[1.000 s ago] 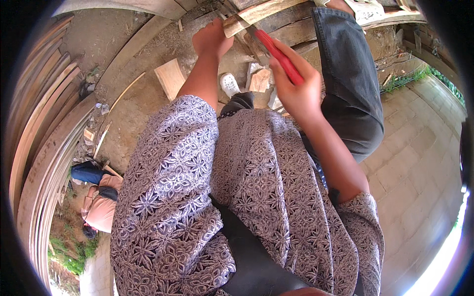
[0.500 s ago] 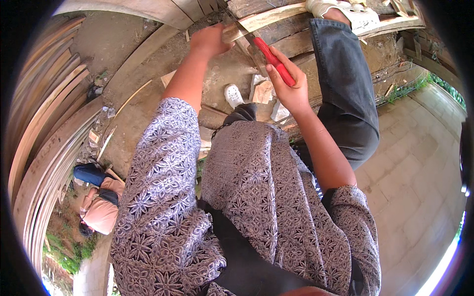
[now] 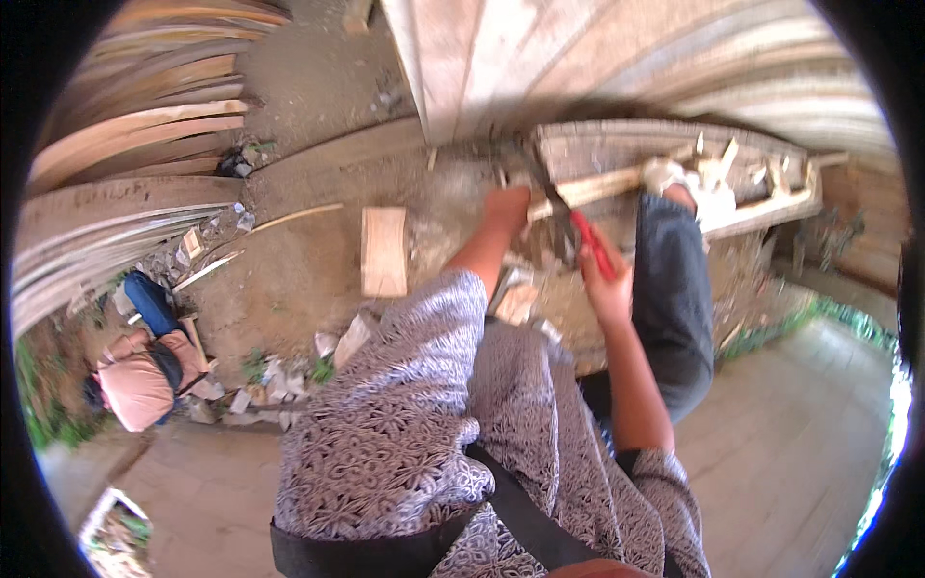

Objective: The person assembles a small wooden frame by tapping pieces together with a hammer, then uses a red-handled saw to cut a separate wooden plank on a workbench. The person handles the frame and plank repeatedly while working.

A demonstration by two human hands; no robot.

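My right hand [image 3: 607,279] is wrapped round the red handle [image 3: 591,241] of a handsaw. Its dark blade [image 3: 545,178] slants up and left across a pale wooden strip [image 3: 602,187]. Just left of the blade, my left hand [image 3: 508,207] is closed on the strip's end; its fingers are partly hidden and blurred. My foot in a light shoe [image 3: 665,176] rests on the strip farther right, over a wooden bench-like plank [image 3: 588,144].
A wall of wooden boards [image 3: 578,58] rises beyond the bench. Loose on the dirt lies a short board [image 3: 384,252], near broken blocks [image 3: 517,302]. Stacked planks [image 3: 135,173] stand at left. Another person [image 3: 145,376] crouches at lower left.
The view has swung, so my hands, the saw and the strip appear lower and farther right. More of the board wall and the loose board now show. Both hands keep their holds.
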